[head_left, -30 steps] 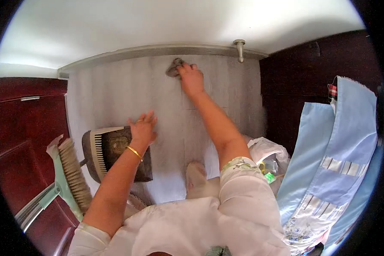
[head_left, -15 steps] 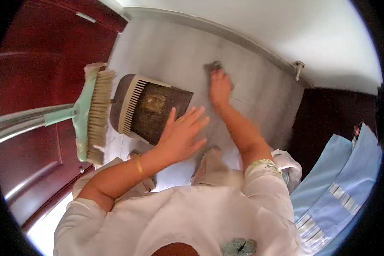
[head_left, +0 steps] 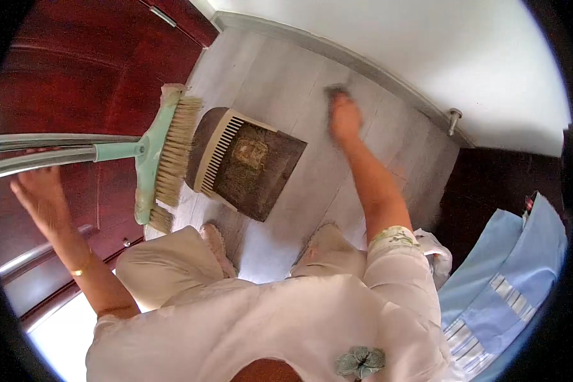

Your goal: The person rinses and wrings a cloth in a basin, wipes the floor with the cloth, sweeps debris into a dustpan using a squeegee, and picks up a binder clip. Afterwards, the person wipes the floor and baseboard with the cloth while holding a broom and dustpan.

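Over the floor near the wall, my right hand (head_left: 346, 118) is closed on a small dark cloth (head_left: 337, 92), blurred by motion. My left hand (head_left: 42, 191) is at the far left, just below the metal poles (head_left: 51, 149), its fingers apart, with nothing seen in it. A green broom (head_left: 149, 156) with tan bristles stands to the right of that hand. Beside the bristles lies a dustpan (head_left: 261, 175) with a comb-toothed edge and a brownish patch of dirt inside. The fingertips of my left hand are partly hidden behind the poles.
A dark red door (head_left: 63, 83) is on the left. The white wall (head_left: 395, 38) with a grey baseboard (head_left: 318, 44) and a metal doorstop (head_left: 454, 121) runs along the top right. Blue fabric (head_left: 490, 280) and a white plastic bag (head_left: 436, 251) are at the right.
My left hand has moved from over the dustpan to the far left by the poles. My right hand has shifted slightly right with the dark cloth. The broom and dustpan appear further right in view.
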`<control>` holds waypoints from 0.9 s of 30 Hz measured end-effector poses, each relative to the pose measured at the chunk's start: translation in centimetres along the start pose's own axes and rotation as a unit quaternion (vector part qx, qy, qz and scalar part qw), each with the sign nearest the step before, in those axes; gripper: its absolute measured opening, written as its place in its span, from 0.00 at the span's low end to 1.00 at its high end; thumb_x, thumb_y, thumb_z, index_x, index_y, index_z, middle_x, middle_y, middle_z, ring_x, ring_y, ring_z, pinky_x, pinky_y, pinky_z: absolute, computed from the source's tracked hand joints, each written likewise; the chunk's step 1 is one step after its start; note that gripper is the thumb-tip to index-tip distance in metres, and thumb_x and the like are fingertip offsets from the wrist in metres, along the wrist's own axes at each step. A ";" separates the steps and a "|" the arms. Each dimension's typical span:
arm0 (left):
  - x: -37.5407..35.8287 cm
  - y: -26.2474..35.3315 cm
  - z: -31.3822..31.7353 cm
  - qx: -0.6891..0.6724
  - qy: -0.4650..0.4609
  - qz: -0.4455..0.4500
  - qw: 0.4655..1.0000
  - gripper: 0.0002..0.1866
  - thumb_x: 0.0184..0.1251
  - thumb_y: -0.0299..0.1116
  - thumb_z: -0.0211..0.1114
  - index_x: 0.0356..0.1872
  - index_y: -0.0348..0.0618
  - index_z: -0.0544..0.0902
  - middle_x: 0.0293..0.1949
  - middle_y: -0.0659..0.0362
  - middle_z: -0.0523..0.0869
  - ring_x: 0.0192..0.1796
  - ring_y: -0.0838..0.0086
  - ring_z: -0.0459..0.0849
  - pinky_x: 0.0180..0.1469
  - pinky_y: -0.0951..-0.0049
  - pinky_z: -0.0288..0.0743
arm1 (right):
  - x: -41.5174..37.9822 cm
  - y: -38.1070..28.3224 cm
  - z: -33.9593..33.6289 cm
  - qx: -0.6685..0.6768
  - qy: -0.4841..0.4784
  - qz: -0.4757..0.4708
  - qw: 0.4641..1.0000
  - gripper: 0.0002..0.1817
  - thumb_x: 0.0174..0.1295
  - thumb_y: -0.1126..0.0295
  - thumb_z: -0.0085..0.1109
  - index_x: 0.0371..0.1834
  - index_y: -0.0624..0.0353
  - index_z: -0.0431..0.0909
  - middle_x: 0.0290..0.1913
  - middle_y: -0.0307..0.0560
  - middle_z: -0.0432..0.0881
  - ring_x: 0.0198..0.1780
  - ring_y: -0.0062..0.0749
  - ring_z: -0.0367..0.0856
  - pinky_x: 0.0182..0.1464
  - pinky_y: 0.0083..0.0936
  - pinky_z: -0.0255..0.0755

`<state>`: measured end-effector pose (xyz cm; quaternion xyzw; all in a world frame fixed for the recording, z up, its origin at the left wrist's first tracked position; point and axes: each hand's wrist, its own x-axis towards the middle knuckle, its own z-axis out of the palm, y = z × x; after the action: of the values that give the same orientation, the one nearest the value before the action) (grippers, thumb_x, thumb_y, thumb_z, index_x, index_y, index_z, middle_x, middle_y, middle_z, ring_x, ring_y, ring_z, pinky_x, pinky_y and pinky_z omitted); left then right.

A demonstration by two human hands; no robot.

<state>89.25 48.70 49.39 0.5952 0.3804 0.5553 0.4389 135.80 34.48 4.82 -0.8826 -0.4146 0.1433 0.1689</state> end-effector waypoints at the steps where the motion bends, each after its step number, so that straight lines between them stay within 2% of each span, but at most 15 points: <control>1: 0.5 -0.6 2.4 0.021 -0.070 -0.008 0.997 0.43 0.60 0.59 0.57 0.67 0.38 0.55 0.64 0.44 0.62 0.68 0.53 0.59 0.70 0.48 0.51 | -1.2 -1.7 1.0 -0.027 -0.028 -0.111 0.993 0.14 0.63 0.65 0.45 0.48 0.56 0.73 0.45 0.59 0.75 0.45 0.51 0.75 0.47 0.43 0.71; 3: 1.1 -1.3 5.5 -0.017 -0.169 -0.039 0.985 0.46 0.58 0.61 0.58 0.68 0.40 0.53 0.64 0.46 0.63 0.68 0.54 0.60 0.70 0.47 0.50 | -4.0 -5.3 -0.2 -0.017 -0.133 -0.150 0.979 0.14 0.61 0.67 0.48 0.49 0.55 0.73 0.46 0.56 0.75 0.44 0.49 0.76 0.47 0.42 0.71; 5: 1.4 -1.6 5.9 -0.130 -0.225 -0.088 0.962 0.46 0.58 0.61 0.58 0.69 0.41 0.52 0.63 0.46 0.65 0.67 0.54 0.61 0.70 0.47 0.51 | -3.8 -2.6 3.0 0.005 -0.087 -0.221 0.971 0.14 0.59 0.70 0.49 0.49 0.55 0.74 0.46 0.53 0.76 0.44 0.48 0.75 0.47 0.41 0.71; 7: 0.9 -1.3 8.0 -0.051 -0.365 -0.012 0.929 0.44 0.60 0.59 0.57 0.68 0.40 0.53 0.61 0.47 0.67 0.67 0.54 0.62 0.70 0.48 0.52 | -2.7 0.5 2.5 -0.109 -0.077 -0.205 0.970 0.14 0.59 0.72 0.48 0.48 0.54 0.75 0.46 0.49 0.76 0.46 0.46 0.74 0.48 0.39 0.72; 8: 0.8 -1.2 8.8 -0.011 -0.432 0.025 0.901 0.43 0.61 0.58 0.57 0.68 0.40 0.53 0.61 0.47 0.68 0.67 0.55 0.62 0.70 0.48 0.52 | -1.3 3.5 2.2 -0.093 -0.016 -0.117 0.989 0.14 0.60 0.71 0.48 0.49 0.55 0.74 0.46 0.49 0.76 0.47 0.46 0.74 0.47 0.40 0.72; 9: -0.2 -1.6 8.4 0.035 -0.290 0.000 0.956 0.32 0.65 0.50 0.56 0.63 0.40 0.62 0.52 0.51 0.74 0.58 0.60 0.72 0.66 0.52 0.60 | -0.5 6.3 1.9 -0.076 0.045 -0.027 0.996 0.14 0.61 0.70 0.48 0.49 0.56 0.74 0.47 0.49 0.76 0.47 0.47 0.74 0.47 0.40 0.72; 11: 0.1 -2.3 7.0 0.033 -0.228 -0.008 0.973 0.23 0.66 0.45 0.56 0.55 0.41 0.68 0.43 0.55 0.74 0.49 0.65 0.74 0.61 0.57 0.64 | -0.4 8.4 -3.3 -0.124 0.136 0.055 0.981 0.16 0.63 0.64 0.47 0.50 0.61 0.71 0.47 0.54 0.75 0.46 0.51 0.74 0.47 0.44 0.70; 13: 0.2 -2.3 8.3 0.025 -0.177 0.004 0.984 0.09 0.68 0.38 0.55 0.41 0.45 0.74 0.31 0.61 0.71 0.36 0.73 0.71 0.52 0.63 0.68 | -1.2 7.3 -2.7 -0.039 0.155 0.171 0.972 0.17 0.64 0.63 0.46 0.51 0.62 0.70 0.47 0.56 0.74 0.45 0.52 0.74 0.46 0.45 0.70; 14: 0.6 -2.6 7.6 0.003 -0.174 0.003 0.985 0.08 0.68 0.37 0.55 0.40 0.45 0.76 0.30 0.61 0.72 0.38 0.73 0.72 0.52 0.64 0.68 | -1.5 6.4 -2.1 0.002 0.168 0.226 0.960 0.18 0.64 0.62 0.46 0.52 0.62 0.69 0.47 0.58 0.74 0.44 0.52 0.74 0.45 0.45 0.70; 15: 0.4 -2.5 7.9 -0.013 -0.187 0.007 0.982 0.08 0.68 0.37 0.55 0.39 0.45 0.76 0.30 0.61 0.71 0.38 0.74 0.72 0.52 0.65 0.68 | -2.9 5.7 -0.2 -0.101 0.061 0.138 0.983 0.18 0.64 0.61 0.46 0.52 0.60 0.69 0.46 0.60 0.73 0.43 0.51 0.74 0.45 0.44 0.69; 17: 0.2 -1.5 8.9 -0.017 -0.220 0.027 0.975 0.08 0.68 0.37 0.56 0.38 0.45 0.76 0.30 0.62 0.70 0.36 0.75 0.71 0.51 0.68 0.67 | -7.5 0.4 -0.2 -0.070 -0.043 0.021 0.996 0.15 0.63 0.65 0.47 0.51 0.56 0.71 0.46 0.54 0.74 0.43 0.48 0.74 0.45 0.41 0.69; 19: 0.2 -0.6 9.1 0.010 -0.267 0.062 0.962 0.09 0.69 0.39 0.52 0.40 0.46 0.74 0.29 0.64 0.67 0.35 0.76 0.68 0.51 0.69 0.64 | -12.8 -0.9 0.4 -0.202 -0.079 -0.295 0.931 0.15 0.60 0.70 0.47 0.50 0.55 0.73 0.49 0.49 0.74 0.45 0.46 0.73 0.47 0.39 0.69; 22: 0.5 2.7 11.7 0.017 -0.342 0.103 0.934 0.09 0.70 0.39 0.48 0.41 0.46 0.72 0.28 0.65 0.64 0.34 0.77 0.65 0.50 0.70 0.61 | -13.3 2.4 0.2 -0.048 -0.026 -0.379 0.924 0.18 0.56 0.74 0.49 0.51 0.54 0.73 0.53 0.43 0.72 0.48 0.44 0.71 0.48 0.39 0.69; 24: 2.0 5.5 13.0 -0.029 -0.400 0.105 0.910 0.12 0.69 0.39 0.50 0.41 0.41 0.74 0.28 0.61 0.69 0.34 0.71 0.71 0.51 0.62 0.68 | -11.1 4.5 -1.2 -0.112 -0.128 -0.220 0.961 0.23 0.53 0.74 0.51 0.55 0.53 0.72 0.58 0.42 0.68 0.51 0.42 0.70 0.50 0.40 0.68; 27: 5.1 8.7 19.4 -0.065 -0.562 0.160 0.809 0.15 0.72 0.42 0.49 0.40 0.40 0.75 0.22 0.59 0.72 0.28 0.70 0.76 0.38 0.62 0.79 | -8.2 8.9 -2.3 -0.158 0.092 -0.032 0.983 0.22 0.55 0.74 0.50 0.56 0.54 0.71 0.57 0.44 0.69 0.49 0.42 0.71 0.49 0.38 0.68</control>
<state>108.73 48.75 59.38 0.8257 -0.0702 0.2099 0.5189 137.77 22.33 4.13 -0.8940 -0.4425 -0.0113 0.0696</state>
